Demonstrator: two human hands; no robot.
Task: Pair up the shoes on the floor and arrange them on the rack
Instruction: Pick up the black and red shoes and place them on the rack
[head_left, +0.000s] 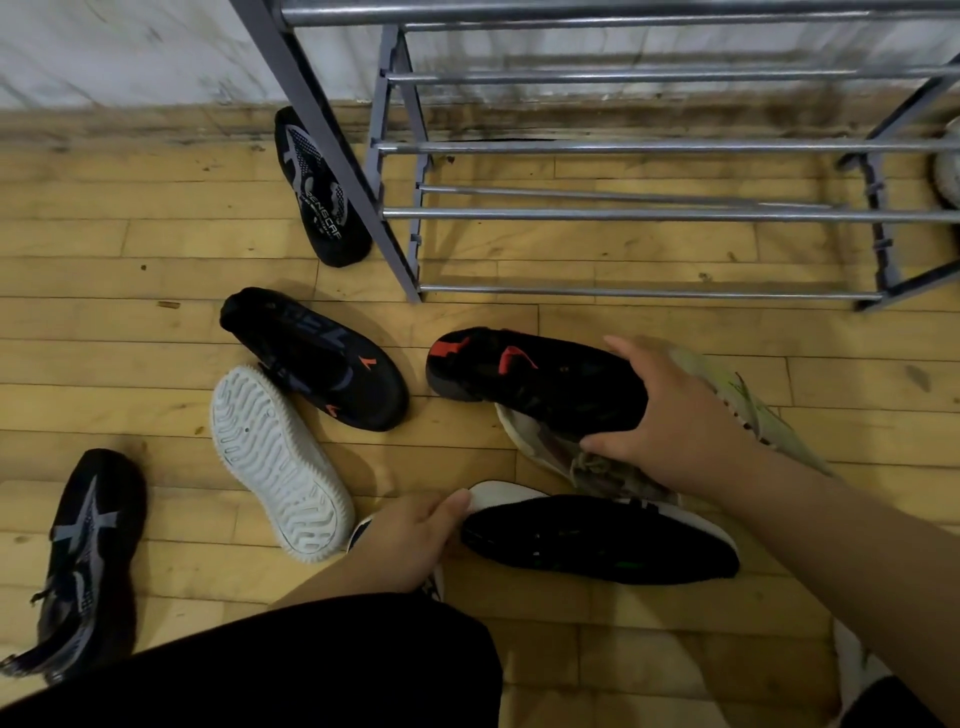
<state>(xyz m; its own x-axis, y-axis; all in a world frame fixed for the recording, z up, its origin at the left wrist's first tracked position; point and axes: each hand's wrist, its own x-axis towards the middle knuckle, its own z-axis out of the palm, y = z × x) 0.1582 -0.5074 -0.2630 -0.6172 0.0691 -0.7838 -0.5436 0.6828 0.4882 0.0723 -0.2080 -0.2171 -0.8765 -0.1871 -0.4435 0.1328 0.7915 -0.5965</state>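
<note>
A wrong pairing is being risked, since several dark shoes are looking alike in this dim light; the pale shoe (566, 457) beneath could also be dragged along. The black shoe with red marks (535, 384) is being grasped by the right hand (670, 421), low on the floor (156, 239) near the rack (623, 214). The black, white-soled shoe (597, 540) is being held at its end by the left hand (415, 540).

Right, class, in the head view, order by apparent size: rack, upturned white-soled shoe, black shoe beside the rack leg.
Largest: rack
Then upturned white-soled shoe
Then black shoe beside the rack leg, though farther off, so unsure.
</note>
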